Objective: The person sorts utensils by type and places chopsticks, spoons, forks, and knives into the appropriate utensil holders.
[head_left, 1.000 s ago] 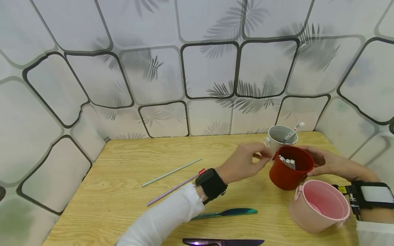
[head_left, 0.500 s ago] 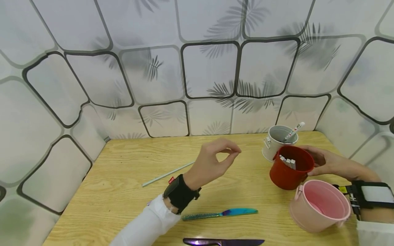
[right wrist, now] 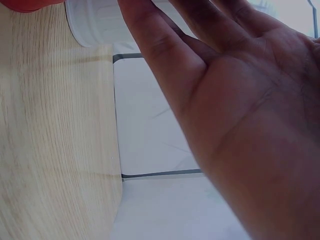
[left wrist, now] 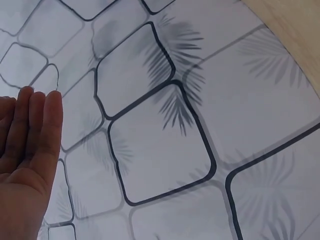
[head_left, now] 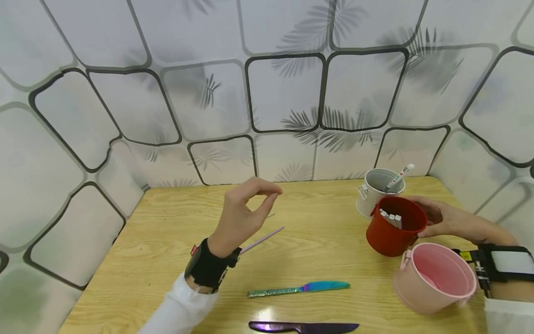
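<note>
My left hand hovers over the left-middle of the table, thumb and forefinger tips close together with nothing between them. In the left wrist view that hand's fingers look nearly straight. My right hand holds the right side of a small red bucket; in the right wrist view only part of the bucket shows, at the top left. Several white stick-like ends stand up inside it. Below the left hand a purple straw lies on the table, partly hidden, with a pale green straw mostly covered behind.
Behind the red bucket stands a white bucket with a marker pen in it. A pink bucket is in front. Two table knives lie near the front: one rainbow-coloured, one dark purple. Patterned cloth encloses the wooden table.
My left hand has moved away from the red bucket, leftward across the table, its thumb and forefinger still near each other. The right hand and the buckets have stayed in place.
</note>
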`<state>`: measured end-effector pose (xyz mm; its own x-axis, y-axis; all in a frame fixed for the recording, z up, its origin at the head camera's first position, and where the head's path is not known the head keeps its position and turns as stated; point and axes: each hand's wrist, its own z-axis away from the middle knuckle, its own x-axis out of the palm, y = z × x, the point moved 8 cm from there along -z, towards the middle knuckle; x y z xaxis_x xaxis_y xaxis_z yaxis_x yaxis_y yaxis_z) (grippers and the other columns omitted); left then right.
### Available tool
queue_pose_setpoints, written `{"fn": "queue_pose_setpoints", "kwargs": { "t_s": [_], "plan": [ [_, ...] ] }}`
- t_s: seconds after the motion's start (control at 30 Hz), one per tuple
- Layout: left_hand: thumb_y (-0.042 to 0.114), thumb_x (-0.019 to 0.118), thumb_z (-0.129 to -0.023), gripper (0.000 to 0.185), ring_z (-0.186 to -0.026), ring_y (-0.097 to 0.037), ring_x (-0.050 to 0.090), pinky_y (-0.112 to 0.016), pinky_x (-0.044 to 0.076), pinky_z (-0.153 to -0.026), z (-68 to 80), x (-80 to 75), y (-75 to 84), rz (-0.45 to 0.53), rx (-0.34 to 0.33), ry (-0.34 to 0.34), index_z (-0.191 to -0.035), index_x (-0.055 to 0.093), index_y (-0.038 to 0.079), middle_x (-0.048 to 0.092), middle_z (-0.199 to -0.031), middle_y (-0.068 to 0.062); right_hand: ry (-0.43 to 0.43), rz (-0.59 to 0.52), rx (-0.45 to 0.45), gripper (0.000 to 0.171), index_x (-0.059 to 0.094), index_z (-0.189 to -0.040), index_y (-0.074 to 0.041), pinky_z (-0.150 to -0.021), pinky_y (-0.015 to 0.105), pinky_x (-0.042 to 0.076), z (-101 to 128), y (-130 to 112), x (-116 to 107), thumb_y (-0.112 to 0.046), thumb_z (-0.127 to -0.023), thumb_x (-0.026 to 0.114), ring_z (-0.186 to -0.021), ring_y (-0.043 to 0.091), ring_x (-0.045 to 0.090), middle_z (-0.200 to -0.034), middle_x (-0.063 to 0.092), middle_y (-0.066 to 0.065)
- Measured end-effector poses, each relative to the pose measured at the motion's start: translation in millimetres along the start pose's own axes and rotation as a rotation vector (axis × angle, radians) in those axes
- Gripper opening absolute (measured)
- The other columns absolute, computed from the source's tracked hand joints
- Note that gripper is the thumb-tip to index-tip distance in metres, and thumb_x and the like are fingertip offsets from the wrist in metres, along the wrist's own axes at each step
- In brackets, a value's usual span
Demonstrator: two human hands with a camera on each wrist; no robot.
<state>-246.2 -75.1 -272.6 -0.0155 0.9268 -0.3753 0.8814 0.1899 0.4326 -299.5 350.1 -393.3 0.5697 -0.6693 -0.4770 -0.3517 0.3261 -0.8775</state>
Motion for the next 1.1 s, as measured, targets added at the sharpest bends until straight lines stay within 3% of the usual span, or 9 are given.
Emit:
{"fn": "queue_pose_setpoints", "kwargs": {
  "t_s": [0.27,0.47,0.57,0.8,1.1],
  "plan": [
    [-0.011,0.070,-0.092,0.020,-0.094,-0.024,0.071,-0.031,0.058,-0.089,-3.2,-38.3,-0.4,-0.058,-0.046,0.081,-0.106,0.074,0.002,0.073,-0.101,-0.010,0.000,-0.007,-0.006,0.066,0.034,-0.152,0.007,-0.095,0.020,0.053,0,-2,1,0.016,-0.092,0.062,-0.128,-0.002,0.054,-0.143,0.058,-0.014],
    [-0.009,0.071,-0.092,0.019,-0.093,-0.023,0.071,-0.026,0.057,-0.087,-2.1,-65.0,-8.8,-0.210,-0.069,0.104,-0.107,0.075,0.002,0.075,-0.103,-0.010,-0.003,-0.013,-0.005,0.067,0.034,-0.152,0.006,-0.094,0.021,0.054,1,-1,1,0.016,-0.092,0.062,-0.127,-0.002,0.054,-0.143,0.058,-0.014],
    [-0.007,0.073,-0.092,0.019,-0.090,-0.022,0.071,-0.026,0.057,-0.085,-1.9,-72.7,-14.5,-0.280,-0.105,0.068,-0.108,0.075,0.002,0.075,-0.103,-0.009,-0.005,-0.008,-0.012,0.067,0.034,-0.153,0.006,-0.095,0.020,0.053,1,0,-1,0.016,-0.092,0.062,-0.127,-0.002,0.054,-0.144,0.058,-0.014],
    [0.000,0.073,-0.095,0.018,-0.092,-0.020,0.070,-0.035,0.060,-0.081,6.7,-67.7,-39.6,-0.313,-0.298,-0.081,-0.111,0.076,0.005,0.075,-0.105,-0.008,0.003,-0.010,0.002,0.066,0.036,-0.152,0.005,-0.092,0.022,0.055,2,1,-1,0.015,-0.092,0.063,-0.125,-0.001,0.056,-0.142,0.059,-0.014],
    [0.002,0.073,-0.095,0.015,-0.090,-0.022,0.070,-0.039,0.061,-0.077,17.8,-66.5,-68.9,-0.374,-0.449,-0.154,-0.110,0.077,0.005,0.075,-0.101,-0.009,0.011,-0.010,0.004,0.066,0.036,-0.152,0.004,-0.092,0.022,0.055,1,0,-1,0.015,-0.092,0.063,-0.125,-0.001,0.056,-0.141,0.060,-0.013]
  ]
}}
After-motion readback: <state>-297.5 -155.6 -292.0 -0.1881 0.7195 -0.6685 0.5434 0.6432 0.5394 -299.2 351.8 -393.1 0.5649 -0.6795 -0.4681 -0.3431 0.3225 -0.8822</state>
